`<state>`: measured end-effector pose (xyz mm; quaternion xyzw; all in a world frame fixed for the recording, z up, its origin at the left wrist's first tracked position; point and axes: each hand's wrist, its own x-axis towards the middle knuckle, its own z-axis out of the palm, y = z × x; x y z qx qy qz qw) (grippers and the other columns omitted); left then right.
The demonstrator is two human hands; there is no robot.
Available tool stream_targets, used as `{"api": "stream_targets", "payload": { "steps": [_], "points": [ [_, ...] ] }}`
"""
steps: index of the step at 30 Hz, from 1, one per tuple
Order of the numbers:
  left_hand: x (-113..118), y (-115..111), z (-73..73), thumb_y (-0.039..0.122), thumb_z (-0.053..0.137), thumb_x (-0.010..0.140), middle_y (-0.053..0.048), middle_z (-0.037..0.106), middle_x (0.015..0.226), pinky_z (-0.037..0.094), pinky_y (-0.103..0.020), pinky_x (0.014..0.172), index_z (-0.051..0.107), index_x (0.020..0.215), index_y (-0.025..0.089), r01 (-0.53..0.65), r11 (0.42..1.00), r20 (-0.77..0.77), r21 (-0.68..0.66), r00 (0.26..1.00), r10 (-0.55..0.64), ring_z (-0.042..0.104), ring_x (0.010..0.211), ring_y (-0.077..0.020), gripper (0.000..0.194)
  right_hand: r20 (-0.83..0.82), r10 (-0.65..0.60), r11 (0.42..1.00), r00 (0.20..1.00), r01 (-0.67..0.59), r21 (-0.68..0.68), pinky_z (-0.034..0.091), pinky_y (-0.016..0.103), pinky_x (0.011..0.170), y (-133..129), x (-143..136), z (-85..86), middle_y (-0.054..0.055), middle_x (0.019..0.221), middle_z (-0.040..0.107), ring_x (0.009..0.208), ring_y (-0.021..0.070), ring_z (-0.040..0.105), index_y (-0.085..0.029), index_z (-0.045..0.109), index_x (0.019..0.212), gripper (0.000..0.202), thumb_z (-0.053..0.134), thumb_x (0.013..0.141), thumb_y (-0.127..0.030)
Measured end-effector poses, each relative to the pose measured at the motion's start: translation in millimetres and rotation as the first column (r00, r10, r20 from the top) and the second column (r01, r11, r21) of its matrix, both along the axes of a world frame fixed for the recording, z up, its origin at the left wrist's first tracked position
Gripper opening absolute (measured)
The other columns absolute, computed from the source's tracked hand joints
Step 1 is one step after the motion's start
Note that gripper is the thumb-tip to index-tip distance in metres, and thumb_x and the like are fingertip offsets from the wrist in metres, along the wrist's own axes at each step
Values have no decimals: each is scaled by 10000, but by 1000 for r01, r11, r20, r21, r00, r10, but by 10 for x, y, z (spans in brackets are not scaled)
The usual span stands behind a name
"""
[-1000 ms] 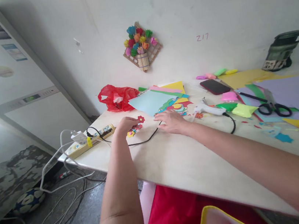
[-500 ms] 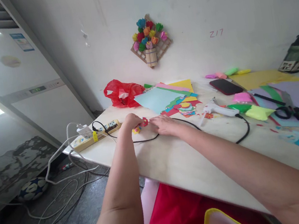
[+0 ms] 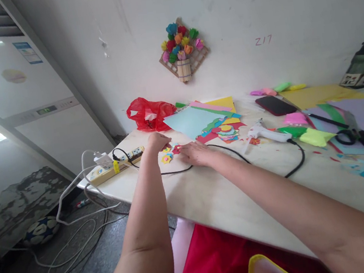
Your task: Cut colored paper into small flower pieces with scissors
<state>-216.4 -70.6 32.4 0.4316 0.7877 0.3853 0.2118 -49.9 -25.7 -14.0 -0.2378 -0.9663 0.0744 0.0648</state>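
My left hand (image 3: 158,142) is closed above the far side of small paper flowers, its fingers pressed together; what they hold, if anything, is hidden. Just below it a yellow flower (image 3: 166,159) with a coloured centre lies on the table. Beside that, a red flower (image 3: 176,149) touches the fingertips of my right hand (image 3: 195,153), which rests low on the tabletop with its fingers apart. Part of another yellow piece shows under my left fingers.
A power strip (image 3: 115,167) with cables sits at the left edge. Behind are a red plastic bag (image 3: 151,113) and coloured paper (image 3: 193,119). Rightward lie a glue gun (image 3: 266,133), a phone (image 3: 275,105), clay packets (image 3: 315,136) and scissors (image 3: 358,138). A black cord passes beneath my hands.
My left hand has moved slightly left and away, off the red flower. My right hand has shifted left to that flower, which now lies lower, and the yellow flower is more exposed.
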Motion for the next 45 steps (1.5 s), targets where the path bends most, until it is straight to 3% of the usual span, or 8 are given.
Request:
{"api": "stream_targets", "payload": {
  "steps": [7,10,16,20,26,35,40,45],
  "points": [
    [234,52,102,159,774,650,-57,666,552,430,-189,472,644,599,114,-86,956,342,282,940,-16,543,448,-79,147,52,-30,999,998,28,39,336,433,1053,95,-106,-41,96,1515,406,1330,301,428,-183,486,1395,505,408,941,-389],
    [473,133,93,107,764,677,-58,669,573,523,-221,585,623,646,100,-97,929,513,356,852,-108,612,494,-101,145,-73,-94,995,993,97,37,389,390,1002,121,-47,7,107,1433,511,1250,279,517,-181,567,1317,447,394,953,-375],
    [1022,357,-29,98,654,806,-78,695,666,560,-238,710,603,746,83,-53,866,705,497,606,-368,677,602,-119,80,-298,-360,931,884,362,-48,467,305,791,248,400,141,119,1079,723,987,248,666,-178,717,1083,352,438,933,-331],
    [1405,499,-56,128,622,847,-52,657,577,546,-204,612,589,711,89,10,885,760,466,508,-406,624,486,-94,145,-378,-460,885,804,447,-128,459,277,689,399,853,161,105,906,747,874,231,679,-164,758,887,297,494,890,-301],
    [1957,745,-152,160,700,790,-31,641,543,525,-209,584,605,628,104,103,901,773,421,478,-416,590,460,-86,196,-550,-566,824,614,435,-363,463,249,571,682,1491,111,22,635,695,634,168,654,-174,735,771,203,533,786,-183],
    [2202,954,-326,43,599,818,-30,677,687,534,-238,813,609,735,103,-30,877,815,479,386,-432,671,645,-91,103,-598,-782,618,176,342,-708,450,175,456,771,2055,157,91,853,749,575,107,657,-121,696,830,138,565,794,-145],
    [2219,928,-371,166,609,856,-36,662,621,534,-222,608,607,715,112,20,863,789,504,397,-469,636,529,-102,152,-589,-801,591,108,305,-747,438,155,439,783,2144,154,100,839,747,550,90,647,-113,678,819,110,575,808,-150],
    [2251,889,-425,229,694,803,-28,647,573,523,-219,556,601,686,107,113,865,753,489,447,-484,608,472,-96,193,-584,-785,617,204,333,-713,455,176,461,753,2122,146,93,818,744,587,114,666,-120,683,797,133,581,815,-203]
  ]
}}
